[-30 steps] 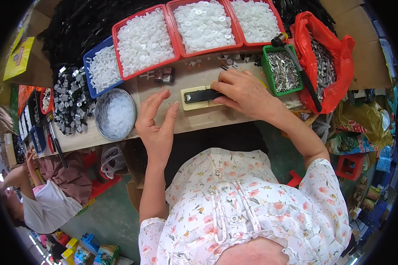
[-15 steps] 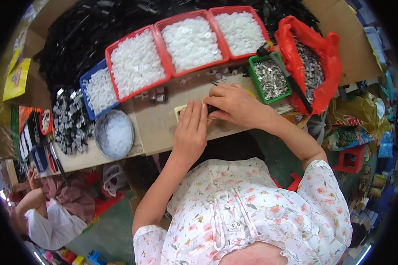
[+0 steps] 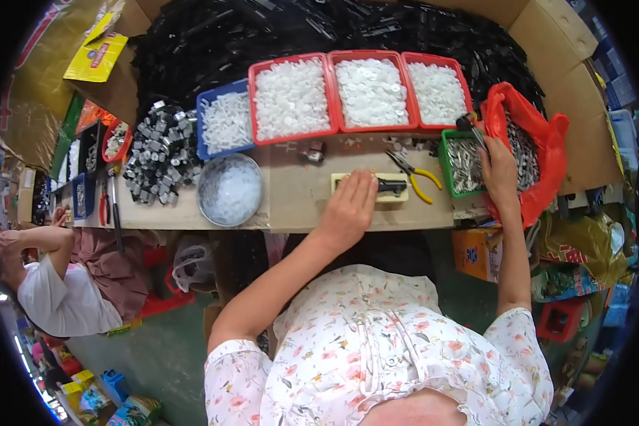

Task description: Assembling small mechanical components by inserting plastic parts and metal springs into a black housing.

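Left hand (image 3: 351,204) near on worktop (image 3: 298,214), fingers together, flat over black part (image 3: 392,186) in cream block (image 3: 396,197); can't tell if gripping. Pliers (image 3: 409,168) just right of block. Right hand (image 3: 500,167) wrapped round hammer (image 3: 466,123), beside green tray (image 3: 444,157). Far: red trays (image 3: 333,92), black heap (image 3: 213,42).

Worktop (image 3: 291,195) is carrying a parts pile (image 3: 160,156) at left, round bowl (image 3: 207,204) beside it, blue tray (image 3: 201,128), three red trays (image 3: 291,138) in a row, green tray (image 3: 447,174) and red bag (image 3: 557,149) at right. Cream block (image 3: 399,197) is sitting near front edge, yellow-handled pliers (image 3: 410,169) lying just beside it.
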The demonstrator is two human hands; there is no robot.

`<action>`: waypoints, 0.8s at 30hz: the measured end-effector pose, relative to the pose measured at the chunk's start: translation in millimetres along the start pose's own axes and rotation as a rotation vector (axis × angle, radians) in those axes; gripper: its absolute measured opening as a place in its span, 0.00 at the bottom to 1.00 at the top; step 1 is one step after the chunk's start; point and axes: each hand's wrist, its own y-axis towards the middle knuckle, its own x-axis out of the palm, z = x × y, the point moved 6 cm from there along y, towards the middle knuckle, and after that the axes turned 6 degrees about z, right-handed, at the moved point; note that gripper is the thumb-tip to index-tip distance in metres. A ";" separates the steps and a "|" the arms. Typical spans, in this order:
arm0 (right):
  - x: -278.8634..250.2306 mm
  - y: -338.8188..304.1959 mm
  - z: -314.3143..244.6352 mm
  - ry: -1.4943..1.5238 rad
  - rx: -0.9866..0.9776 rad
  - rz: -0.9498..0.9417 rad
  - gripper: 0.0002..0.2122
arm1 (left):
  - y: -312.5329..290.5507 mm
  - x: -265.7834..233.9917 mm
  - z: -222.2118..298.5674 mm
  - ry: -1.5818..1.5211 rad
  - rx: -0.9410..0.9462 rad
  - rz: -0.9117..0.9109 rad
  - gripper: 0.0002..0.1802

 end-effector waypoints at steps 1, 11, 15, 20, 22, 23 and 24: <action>-9.0 1.8 -13.0 -0.001 -0.018 0.058 0.08 | 0.6 -2.3 -1.8 0.029 -0.001 0.015 0.21; 7.2 -55.6 -125.9 0.240 -0.126 -0.329 0.10 | 3.6 0.5 -2.4 0.080 0.022 0.030 0.19; -60.9 -36.6 -151.1 0.389 -0.213 0.063 0.08 | 0.5 -1.4 -3.4 0.097 0.011 0.008 0.20; 6.0 -55.7 -142.7 0.149 -0.222 -0.302 0.14 | 4.7 -1.3 -1.6 0.092 0.028 0.015 0.21; 2.8 -62.7 -141.6 0.155 -0.201 -0.329 0.15 | 5.6 0.5 -4.1 0.107 0.035 0.011 0.21; -2.2 -63.8 -145.3 0.164 -0.176 -0.361 0.17 | 1.9 0.3 -1.6 0.101 0.032 0.014 0.21; -15.5 -54.2 -146.4 0.309 -0.173 -0.177 0.17 | -0.9 0.2 0.3 0.094 0.031 0.016 0.21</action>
